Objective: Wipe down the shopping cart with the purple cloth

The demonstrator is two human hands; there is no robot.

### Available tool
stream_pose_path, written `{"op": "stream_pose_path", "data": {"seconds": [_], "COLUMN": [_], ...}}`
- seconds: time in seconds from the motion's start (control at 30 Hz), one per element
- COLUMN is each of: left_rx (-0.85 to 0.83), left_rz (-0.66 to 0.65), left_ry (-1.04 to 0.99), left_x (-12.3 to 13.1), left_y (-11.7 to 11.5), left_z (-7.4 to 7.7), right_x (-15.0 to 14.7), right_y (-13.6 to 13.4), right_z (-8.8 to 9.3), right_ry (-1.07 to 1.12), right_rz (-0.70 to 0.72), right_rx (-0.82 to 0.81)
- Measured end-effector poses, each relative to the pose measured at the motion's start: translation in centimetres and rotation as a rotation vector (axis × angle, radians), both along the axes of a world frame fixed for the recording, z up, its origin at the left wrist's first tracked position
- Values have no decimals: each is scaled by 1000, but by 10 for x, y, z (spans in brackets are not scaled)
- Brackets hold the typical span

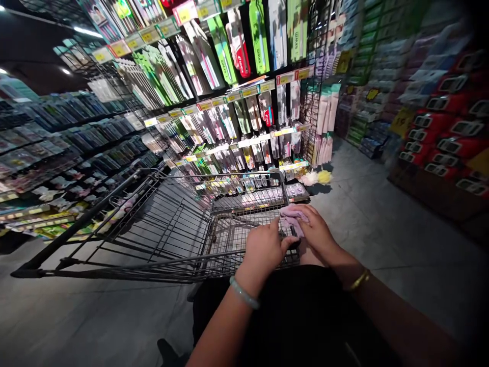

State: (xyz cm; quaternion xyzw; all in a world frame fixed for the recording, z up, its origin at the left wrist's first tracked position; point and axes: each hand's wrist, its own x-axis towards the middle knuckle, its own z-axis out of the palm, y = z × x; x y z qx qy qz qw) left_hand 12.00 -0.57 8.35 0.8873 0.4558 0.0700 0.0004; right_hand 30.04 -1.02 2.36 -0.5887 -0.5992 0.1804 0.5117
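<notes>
A crumpled pale purple cloth (293,215) is bunched up at the narrow end of a dark wire shopping cart (153,244). My right hand (318,232) is closed on this cloth, with a gold bracelet at the wrist. Just left of it, my left hand (264,247) is curled over the cart's near corner, its thumb pointing right across a dark part of the rim. Its index finger comes close to the cloth. The other left fingers are hidden behind the hand, so what they grip does not show. A pale bangle circles the left wrist.
A tall rack of packaged toothbrushes (229,51) stands beyond the cart. Pink and yellow bath puffs (324,177) hang low at its right end. Boxes in red packaging (439,132) are stacked at far right. More shelves (87,127) line the left. Grey floor (355,214) lies between.
</notes>
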Motion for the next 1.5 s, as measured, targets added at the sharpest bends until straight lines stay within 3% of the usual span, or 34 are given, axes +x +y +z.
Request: {"op": "stream_pose_path", "data": {"seconds": [0.2, 0.3, 0.47, 0.53, 0.67, 0.77, 0.87, 1.07, 1.17, 1.33, 1.4, 1.5], "left_rx": [-287, -330, -343, -354, -377, -381, -357, -316, -306, -301, -299, -346], "left_rz": [-233, -266, -201, -169, -154, -186, -215, -217, -214, -197, -188, -149], "left_ry": [125, 157, 164, 160, 180, 211, 227, 216, 222, 272, 298, 321], "left_x": [-2, -8, -10, -9, -10, -11, -11, -19, -27, -43, -47, -47], "left_y": [18, 14, 11, 13, 16, 14, 12, 13, 16, 20, 20, 19], "left_z": [-12, -17, -17, -16, -15, -14, -12, -10, -8, -3, -1, 0], "right_x": [-3, -2, 1, 0, -1, -4, -12, -28, -25, -27, -37, -62], "right_y": [-37, -19, 56, 68, 42, 15, 5, 22, 51, 109, 106, 68], "right_z": [-30, -28, -11, -10, -26, -42, -52, -58, -57, -40, -41, -64], "right_ry": [41, -44, -213, -207, -99, 101, 295, 177, 169, 311, 343, 401], "right_rz": [82, 42, -97, -130, -47, -15, -40, -134, -128, -199, -221, -181], "right_rx": [-9, -6, -12, 22, 104, 77, 31, 93, 97, 92, 137, 168]}}
